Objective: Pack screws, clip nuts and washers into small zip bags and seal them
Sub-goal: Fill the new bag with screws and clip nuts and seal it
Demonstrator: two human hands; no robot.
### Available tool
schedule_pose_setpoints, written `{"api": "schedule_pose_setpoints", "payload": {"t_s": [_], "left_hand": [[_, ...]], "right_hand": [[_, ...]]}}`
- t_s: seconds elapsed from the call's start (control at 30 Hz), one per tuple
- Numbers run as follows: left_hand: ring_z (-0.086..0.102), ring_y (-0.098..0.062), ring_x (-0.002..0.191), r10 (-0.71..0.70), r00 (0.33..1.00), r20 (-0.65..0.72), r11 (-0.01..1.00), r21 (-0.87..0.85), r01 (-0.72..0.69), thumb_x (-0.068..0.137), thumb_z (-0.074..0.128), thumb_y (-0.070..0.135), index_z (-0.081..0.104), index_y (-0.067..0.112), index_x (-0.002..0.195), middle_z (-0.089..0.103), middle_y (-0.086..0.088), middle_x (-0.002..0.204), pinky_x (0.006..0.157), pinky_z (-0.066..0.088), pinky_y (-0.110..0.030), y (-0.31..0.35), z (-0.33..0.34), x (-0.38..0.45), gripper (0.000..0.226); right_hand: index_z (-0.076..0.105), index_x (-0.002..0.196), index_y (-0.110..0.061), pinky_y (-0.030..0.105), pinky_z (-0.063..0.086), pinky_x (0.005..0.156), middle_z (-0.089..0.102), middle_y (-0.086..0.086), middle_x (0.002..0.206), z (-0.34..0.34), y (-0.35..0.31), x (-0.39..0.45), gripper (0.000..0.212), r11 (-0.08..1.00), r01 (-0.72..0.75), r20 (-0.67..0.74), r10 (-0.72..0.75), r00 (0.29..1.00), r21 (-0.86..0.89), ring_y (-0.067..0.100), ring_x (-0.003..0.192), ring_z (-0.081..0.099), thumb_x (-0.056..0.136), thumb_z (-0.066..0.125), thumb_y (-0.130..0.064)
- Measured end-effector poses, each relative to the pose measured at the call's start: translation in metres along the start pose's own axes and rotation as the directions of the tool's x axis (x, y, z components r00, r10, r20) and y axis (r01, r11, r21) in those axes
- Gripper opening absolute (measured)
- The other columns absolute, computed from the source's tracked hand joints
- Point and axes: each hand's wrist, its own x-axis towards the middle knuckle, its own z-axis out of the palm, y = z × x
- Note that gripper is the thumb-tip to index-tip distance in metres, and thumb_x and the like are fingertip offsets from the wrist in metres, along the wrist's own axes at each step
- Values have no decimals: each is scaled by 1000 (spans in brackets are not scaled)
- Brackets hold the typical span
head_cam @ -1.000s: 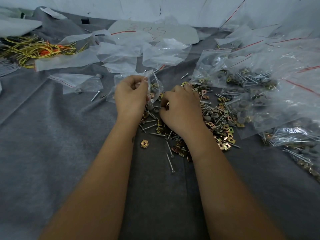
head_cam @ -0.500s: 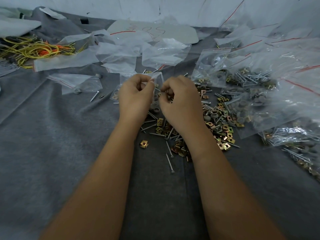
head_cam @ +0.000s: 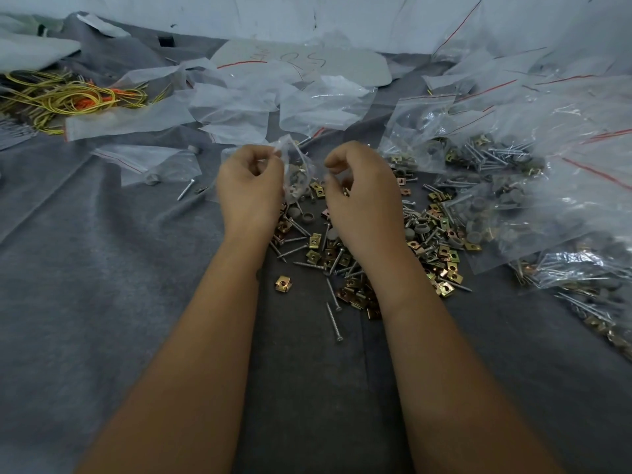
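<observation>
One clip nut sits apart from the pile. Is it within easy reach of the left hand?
Probably yes: the lone clip nut lies uncovered beside the left forearm, but the left hand holds a bag.

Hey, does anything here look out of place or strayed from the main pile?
Mostly a working mess, but one clip nut sits alone left of the loose pile, and a single screw lies apart by an empty zip bag further left.
</observation>
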Motion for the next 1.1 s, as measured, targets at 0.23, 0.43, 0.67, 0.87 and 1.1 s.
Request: {"api": "schedule_pose_setpoints", "payload": {"t_s": [0.23, 0.43, 0.67, 0.87, 1.1], "left_hand": [[49, -13, 55, -37, 963, -266, 990, -140, -1, 95, 57, 10, 60, 22, 81, 52, -2, 61, 56, 44, -32, 0, -7, 11, 19], [46, -3, 44, -31, 982, -189, 989, -146, 4, 96, 57, 8, 60, 16, 83, 50, -1, 57, 48, 40, -19, 1, -5, 9, 15], [45, -3, 45, -39, 999, -7, 997, -74, 38, 95, 58, 10, 62, 15, 83, 50, 1, 57, 45, 41, -18, -3, -1, 4, 14], [45, -8, 51, -36, 999, 20, 999, -33, 37, 94, 59, 10, 65, 18, 84, 51, -3, 63, 48, 40, -23, -6, 0, 5, 13], [49, -9, 58, 66, 996, 61, 991, 113, -73, 92, 60, 17, 69, 27, 87, 56, 2, 65, 54, 42, -24, -5, 2, 1, 15]], "right_hand": [[73, 94, -31, 32, 35, 81, 54, -9, 86, 0, -2, -2, 21, 945, 167, 456, -21, 890, -283, 16, 94, 47, 81, 67, -47], [68, 116, -32, 40, 35, 91, 56, 1, 105, 3, 3, -3, 34, 894, 158, 426, 41, 904, -420, 25, 111, 45, 86, 64, -47], [73, 101, -34, 39, 32, 90, 47, -5, 92, 5, 3, -3, 16, 906, 139, 412, 43, 910, -401, 24, 107, 45, 87, 65, -37], [69, 99, -19, 39, 40, 90, 63, 0, 97, 2, 5, -3, 17, 900, 137, 349, 18, 937, -414, 22, 99, 51, 92, 55, -27], [64, 86, -14, 33, 45, 71, 57, -2, 82, -7, -1, -1, 2, 975, 34, 32, -27, 999, -221, 19, 84, 53, 86, 62, -15]]}}
